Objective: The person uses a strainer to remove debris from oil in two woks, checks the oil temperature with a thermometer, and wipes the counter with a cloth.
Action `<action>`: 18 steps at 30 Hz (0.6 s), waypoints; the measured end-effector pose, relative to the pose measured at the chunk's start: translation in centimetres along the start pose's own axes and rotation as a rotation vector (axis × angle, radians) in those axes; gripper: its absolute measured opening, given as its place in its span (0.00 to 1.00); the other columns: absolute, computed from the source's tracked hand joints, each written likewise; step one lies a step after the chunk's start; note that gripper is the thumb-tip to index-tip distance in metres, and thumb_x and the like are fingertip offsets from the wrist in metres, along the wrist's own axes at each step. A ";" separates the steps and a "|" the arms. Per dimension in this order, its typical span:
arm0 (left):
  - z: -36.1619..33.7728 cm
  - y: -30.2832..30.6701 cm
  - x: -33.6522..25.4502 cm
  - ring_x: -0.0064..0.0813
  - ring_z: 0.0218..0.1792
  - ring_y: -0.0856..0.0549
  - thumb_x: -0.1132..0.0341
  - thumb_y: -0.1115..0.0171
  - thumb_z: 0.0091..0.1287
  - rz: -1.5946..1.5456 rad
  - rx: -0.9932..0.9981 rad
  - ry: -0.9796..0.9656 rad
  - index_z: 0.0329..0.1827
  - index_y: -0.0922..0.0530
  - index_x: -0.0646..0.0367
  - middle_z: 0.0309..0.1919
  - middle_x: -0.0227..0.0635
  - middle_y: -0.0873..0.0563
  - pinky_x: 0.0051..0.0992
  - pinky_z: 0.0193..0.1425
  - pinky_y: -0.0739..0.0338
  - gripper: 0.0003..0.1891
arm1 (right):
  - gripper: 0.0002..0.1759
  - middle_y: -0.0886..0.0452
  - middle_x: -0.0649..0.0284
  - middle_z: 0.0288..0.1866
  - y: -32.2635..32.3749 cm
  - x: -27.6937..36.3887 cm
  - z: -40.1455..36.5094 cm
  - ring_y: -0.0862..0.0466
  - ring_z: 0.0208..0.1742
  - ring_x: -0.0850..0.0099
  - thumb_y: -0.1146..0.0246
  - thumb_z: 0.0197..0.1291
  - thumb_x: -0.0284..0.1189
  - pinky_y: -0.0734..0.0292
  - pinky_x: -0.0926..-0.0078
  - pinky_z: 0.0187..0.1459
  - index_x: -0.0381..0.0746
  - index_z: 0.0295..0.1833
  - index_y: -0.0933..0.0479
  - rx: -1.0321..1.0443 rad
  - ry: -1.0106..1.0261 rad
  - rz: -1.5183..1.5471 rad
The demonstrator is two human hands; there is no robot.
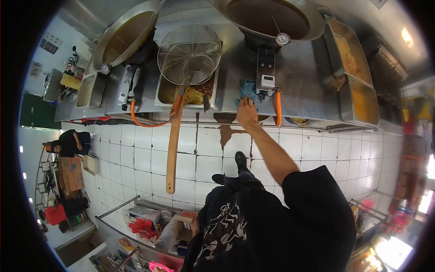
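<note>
My right hand reaches to the front edge of the steel counter. Its fingers press on a crumpled blue cloth, beside a burner control box with an orange hose. My left hand hangs low at my side near the shelf behind me; only a small part shows and its fingers are hidden. Left of the cloth, a round wire skimmer with a long wooden handle rests across a steel tray holding yellowish and brown food bits.
Two large woks of dark liquid, one at the left and one at the right, stand at the back; a dial thermometer is on the right one. Steel trays line the right end. A person is far left. Dark wet patches mark the tiled floor.
</note>
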State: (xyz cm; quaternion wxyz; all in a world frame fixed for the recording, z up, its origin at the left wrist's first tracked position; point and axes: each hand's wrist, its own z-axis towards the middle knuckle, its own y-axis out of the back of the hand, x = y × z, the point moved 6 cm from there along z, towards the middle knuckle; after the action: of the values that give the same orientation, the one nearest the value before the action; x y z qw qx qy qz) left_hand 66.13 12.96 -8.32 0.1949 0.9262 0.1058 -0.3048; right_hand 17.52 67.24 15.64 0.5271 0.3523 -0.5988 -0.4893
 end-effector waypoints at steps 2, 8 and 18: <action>-2.9 -0.7 -3.4 0.19 0.19 0.24 0.65 0.39 0.66 -0.017 0.036 0.054 0.49 0.24 0.62 0.25 0.34 0.20 0.21 0.21 0.31 0.13 | 0.23 0.34 0.44 0.67 0.9 -1.3 -1.0 0.33 0.67 0.51 0.44 0.54 0.24 0.31 0.63 0.63 0.28 0.57 0.30 0.053 0.112 -0.013; -6.9 -2.9 -7.4 0.19 0.18 0.25 0.65 0.39 0.66 -0.023 0.038 0.085 0.48 0.24 0.62 0.24 0.34 0.20 0.22 0.19 0.32 0.12 | 0.27 0.26 0.46 0.61 -1.0 0.7 -7.2 0.25 0.58 0.52 0.38 0.44 0.20 0.29 0.59 0.59 0.32 0.55 0.27 -0.071 -0.007 0.154; -10.4 -0.6 -6.8 0.21 0.15 0.26 0.65 0.40 0.66 0.073 0.004 0.083 0.47 0.24 0.62 0.22 0.33 0.21 0.23 0.17 0.33 0.11 | 0.28 0.24 0.46 0.55 4.4 -0.6 -5.4 0.25 0.56 0.51 0.42 0.50 0.21 0.31 0.61 0.58 0.32 0.61 0.30 -0.289 0.081 0.601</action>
State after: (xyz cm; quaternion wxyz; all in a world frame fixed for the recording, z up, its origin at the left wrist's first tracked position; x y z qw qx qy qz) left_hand 66.06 17.42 3.30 0.1994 0.9417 0.0792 -0.2592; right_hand 23.29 67.80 19.51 0.7157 0.1008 -0.5789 -0.3775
